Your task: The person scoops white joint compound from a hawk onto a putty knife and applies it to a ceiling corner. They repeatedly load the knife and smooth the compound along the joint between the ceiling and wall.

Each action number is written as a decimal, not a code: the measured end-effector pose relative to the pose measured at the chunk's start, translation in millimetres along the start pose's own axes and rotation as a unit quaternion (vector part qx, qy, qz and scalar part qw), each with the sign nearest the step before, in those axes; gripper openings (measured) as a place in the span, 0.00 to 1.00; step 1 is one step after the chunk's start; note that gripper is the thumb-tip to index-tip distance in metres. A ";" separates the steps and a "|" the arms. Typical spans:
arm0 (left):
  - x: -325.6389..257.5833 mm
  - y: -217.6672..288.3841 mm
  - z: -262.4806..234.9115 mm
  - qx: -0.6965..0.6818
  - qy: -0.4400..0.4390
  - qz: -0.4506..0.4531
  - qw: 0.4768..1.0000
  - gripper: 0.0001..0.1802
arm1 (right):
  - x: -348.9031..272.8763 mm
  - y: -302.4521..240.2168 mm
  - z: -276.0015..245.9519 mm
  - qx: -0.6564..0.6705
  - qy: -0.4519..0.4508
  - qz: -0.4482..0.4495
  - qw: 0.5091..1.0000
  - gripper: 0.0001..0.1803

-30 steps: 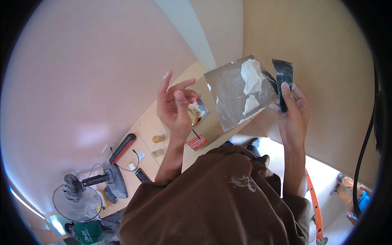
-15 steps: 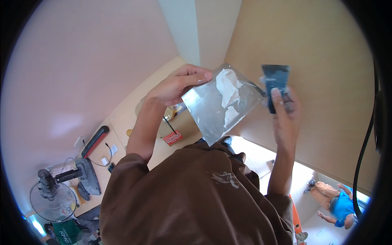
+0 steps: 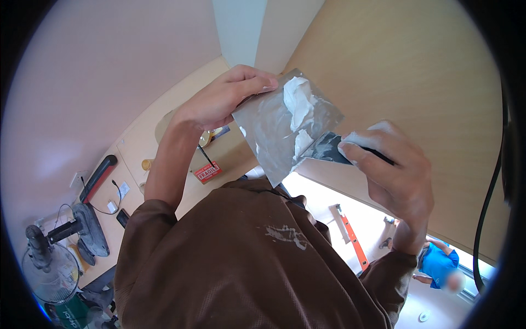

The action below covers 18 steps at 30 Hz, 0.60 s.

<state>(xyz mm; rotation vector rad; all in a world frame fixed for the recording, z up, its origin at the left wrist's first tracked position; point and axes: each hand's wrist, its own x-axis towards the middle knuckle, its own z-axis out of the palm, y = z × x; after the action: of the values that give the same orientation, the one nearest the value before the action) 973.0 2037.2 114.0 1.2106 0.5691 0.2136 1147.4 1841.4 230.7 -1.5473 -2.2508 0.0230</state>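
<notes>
My left hand (image 3: pixel 229 94) grips a square metal plate (image 3: pixel 263 134) by its upper left edge, thumb on the top face. White putty (image 3: pixel 299 104) lies in a thick lump on the plate, with a smaller dab and thin smears around it. A dark putty knife (image 3: pixel 327 149) is held in my right hand (image 3: pixel 395 164), fingers wrapped round its handle. Its putty-smeared blade touches the plate's lower right part, beside the smaller dab. White residue coats my right fingers.
A wooden panel (image 3: pixel 394 71) rises on the right, a pale wall (image 3: pixel 120 71) on the left. Below is a desk with a red label (image 3: pixel 208 172), a red-and-black long tool (image 3: pixel 98 178) and a fan (image 3: pixel 52 268). A person in blue (image 3: pixel 438 263) and an orange level (image 3: pixel 353 238) are lower right.
My right hand has turned the putty knife from upright to pointing left and brought its blade onto the plate. The plate and left hand appear slightly further left and up.
</notes>
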 end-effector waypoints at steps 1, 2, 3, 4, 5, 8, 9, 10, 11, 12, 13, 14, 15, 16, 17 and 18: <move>-0.4 0.8 0.2 0.005 -0.006 0.002 1.000 0.18 | 2.2 -1.5 0.1 -0.007 -0.010 -0.008 1.000 0.18; -1.0 1.5 1.0 0.011 -0.012 0.005 1.000 0.18 | 5.6 -3.5 -0.9 -0.012 -0.018 -0.009 1.000 0.17; -2.5 2.7 4.8 0.005 0.019 0.010 1.000 0.17 | 8.0 -4.9 -0.8 -0.015 -0.023 -0.011 1.000 0.17; -4.4 3.8 10.7 -0.001 0.051 0.015 0.999 0.17 | 10.8 -6.4 -1.5 -0.018 -0.029 -0.014 0.999 0.16; -6.0 3.6 13.3 -0.007 0.082 0.020 0.996 0.17 | 13.2 -6.9 -1.2 -0.018 -0.032 -0.016 0.999 0.16; -2.5 4.3 4.1 0.004 -0.002 0.023 1.000 0.17 | 17.8 -10.6 -2.6 -0.015 -0.052 0.000 0.999 0.18; -2.3 5.3 2.2 0.002 -0.001 0.006 1.000 0.16 | 19.7 -11.1 -3.3 -0.016 -0.064 0.004 0.998 0.19; -2.3 7.3 0.7 -0.001 -0.001 -0.011 1.000 0.17 | 21.0 -11.8 -3.5 -0.017 -0.076 0.008 0.997 0.20; -1.8 7.1 0.5 -0.011 0.002 -0.021 1.000 0.17 | 23.0 -12.0 -4.5 -0.022 -0.093 0.009 0.995 0.20; -2.6 7.3 0.4 -0.022 0.007 -0.031 0.999 0.17 | 26.2 -12.1 -6.4 -0.026 -0.113 0.007 0.993 0.20; -3.2 6.1 1.4 -0.041 0.016 -0.033 0.998 0.17 | 29.4 -12.0 -8.3 -0.029 -0.133 0.005 0.991 0.20; -3.5 4.5 2.4 -0.061 0.024 -0.035 0.997 0.17 | 34.0 -11.3 -9.8 -0.031 -0.155 0.001 0.987 0.19; -1.1 2.1 5.0 -0.093 0.029 -0.031 0.995 0.15 | 36.2 -11.0 -11.6 -0.037 -0.177 0.004 0.984 0.19; 1.7 -1.8 7.8 -0.125 0.035 -0.027 0.991 0.13 | 37.9 -9.4 -13.0 -0.026 -0.182 0.010 0.983 0.18; 4.2 -6.2 9.7 -0.158 0.041 -0.023 0.986 0.12 | 39.8 -7.0 -14.2 -0.015 -0.188 0.015 0.982 0.17; 6.4 -11.5 8.9 -0.172 0.023 -0.032 0.984 0.11 | 41.1 -3.8 -13.4 -0.002 -0.192 0.018 0.981 0.16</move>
<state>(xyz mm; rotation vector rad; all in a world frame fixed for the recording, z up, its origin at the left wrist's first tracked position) 981.4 2028.7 103.6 0.8530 0.5843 0.2741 1136.1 1874.0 257.0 -1.7032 -2.5089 0.3571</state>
